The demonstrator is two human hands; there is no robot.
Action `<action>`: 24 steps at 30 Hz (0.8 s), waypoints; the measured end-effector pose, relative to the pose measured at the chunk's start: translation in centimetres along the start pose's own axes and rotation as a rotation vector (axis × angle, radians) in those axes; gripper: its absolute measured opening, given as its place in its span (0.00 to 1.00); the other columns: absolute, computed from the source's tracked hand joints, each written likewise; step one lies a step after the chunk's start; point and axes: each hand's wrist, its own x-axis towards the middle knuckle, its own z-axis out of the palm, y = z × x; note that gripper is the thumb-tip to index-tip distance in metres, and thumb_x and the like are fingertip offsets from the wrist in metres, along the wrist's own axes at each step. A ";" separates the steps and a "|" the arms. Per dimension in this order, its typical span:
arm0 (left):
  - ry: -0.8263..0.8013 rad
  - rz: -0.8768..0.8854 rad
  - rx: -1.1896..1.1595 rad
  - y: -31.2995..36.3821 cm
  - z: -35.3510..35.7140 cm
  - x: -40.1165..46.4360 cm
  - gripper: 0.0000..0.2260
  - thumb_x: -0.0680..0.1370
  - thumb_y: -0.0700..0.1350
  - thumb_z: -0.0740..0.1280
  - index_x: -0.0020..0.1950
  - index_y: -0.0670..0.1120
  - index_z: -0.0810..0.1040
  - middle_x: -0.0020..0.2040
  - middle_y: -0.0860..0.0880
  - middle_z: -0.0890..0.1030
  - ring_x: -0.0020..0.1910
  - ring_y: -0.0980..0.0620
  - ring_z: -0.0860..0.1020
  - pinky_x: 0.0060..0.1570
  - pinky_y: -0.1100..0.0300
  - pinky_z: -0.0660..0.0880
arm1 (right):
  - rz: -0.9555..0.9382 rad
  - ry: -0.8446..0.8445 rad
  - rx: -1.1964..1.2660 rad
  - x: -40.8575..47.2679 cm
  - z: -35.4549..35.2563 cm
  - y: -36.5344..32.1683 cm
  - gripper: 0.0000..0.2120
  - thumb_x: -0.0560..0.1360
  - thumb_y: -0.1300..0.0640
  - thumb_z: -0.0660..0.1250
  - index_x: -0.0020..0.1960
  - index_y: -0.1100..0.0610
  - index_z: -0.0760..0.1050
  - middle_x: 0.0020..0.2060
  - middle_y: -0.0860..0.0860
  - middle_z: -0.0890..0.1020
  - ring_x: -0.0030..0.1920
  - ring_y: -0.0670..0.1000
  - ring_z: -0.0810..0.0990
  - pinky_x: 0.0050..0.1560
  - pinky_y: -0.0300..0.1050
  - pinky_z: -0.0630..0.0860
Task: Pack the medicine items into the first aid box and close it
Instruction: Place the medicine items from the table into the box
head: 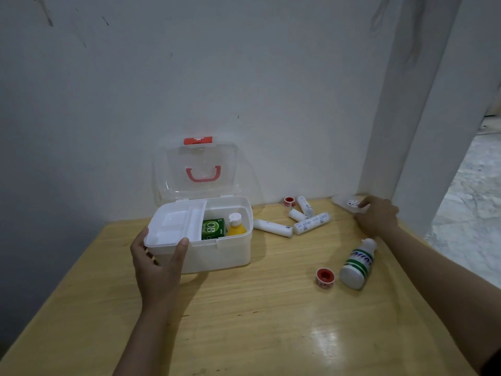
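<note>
The white first aid box [230, 253] stands open on the wooden table, its clear lid [198, 169] leaning back against the wall. A white inner tray [176, 226] covers the box's left half. A green carton [212, 229] and a yellow bottle [235, 226] stand in the right half. My left hand [157, 264] grips the box's front left corner, thumb on the rim. My right hand [376, 214] rests on a flat clear packet [345, 203] at the far right. Several white bandage rolls [311, 222], two red tape rolls [324, 278] and a white bottle [356, 264] lie on the table.
The table [244, 321] is pushed against a white wall. A white pillar [423, 118] rises at the table's back right corner. Its right edge drops off to a tiled floor [471, 213].
</note>
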 end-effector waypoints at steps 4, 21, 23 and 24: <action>0.019 0.001 -0.014 -0.1 0.0 0.0 0.33 0.71 0.46 0.76 0.71 0.50 0.64 0.68 0.50 0.70 0.63 0.51 0.72 0.52 0.59 0.73 | -0.029 -0.028 0.093 -0.6 -1.6 0.1 0.13 0.67 0.49 0.73 0.48 0.53 0.79 0.55 0.59 0.80 0.60 0.61 0.74 0.60 0.49 0.66; 0.000 -0.026 -0.024 0.4 -0.1 0.0 0.40 0.61 0.62 0.75 0.68 0.54 0.65 0.69 0.48 0.71 0.65 0.47 0.74 0.60 0.44 0.76 | -0.697 -0.170 0.442 -9.1 -7.3 -16.0 0.08 0.69 0.47 0.73 0.47 0.47 0.82 0.52 0.49 0.81 0.53 0.50 0.78 0.51 0.45 0.77; 0.003 -0.026 -0.030 0.5 -0.1 0.0 0.40 0.59 0.64 0.73 0.68 0.55 0.65 0.68 0.49 0.72 0.65 0.47 0.74 0.59 0.43 0.76 | -0.727 -0.263 0.409 -9.1 -6.6 -18.0 0.07 0.67 0.48 0.75 0.44 0.46 0.82 0.51 0.48 0.81 0.54 0.49 0.78 0.55 0.47 0.77; 0.004 -0.028 -0.029 0.5 -0.2 0.1 0.40 0.59 0.65 0.73 0.68 0.56 0.65 0.68 0.49 0.72 0.65 0.48 0.74 0.59 0.43 0.76 | -0.742 -0.312 0.381 -9.0 -6.2 -18.9 0.06 0.67 0.48 0.75 0.43 0.45 0.83 0.51 0.47 0.82 0.53 0.49 0.79 0.56 0.48 0.77</action>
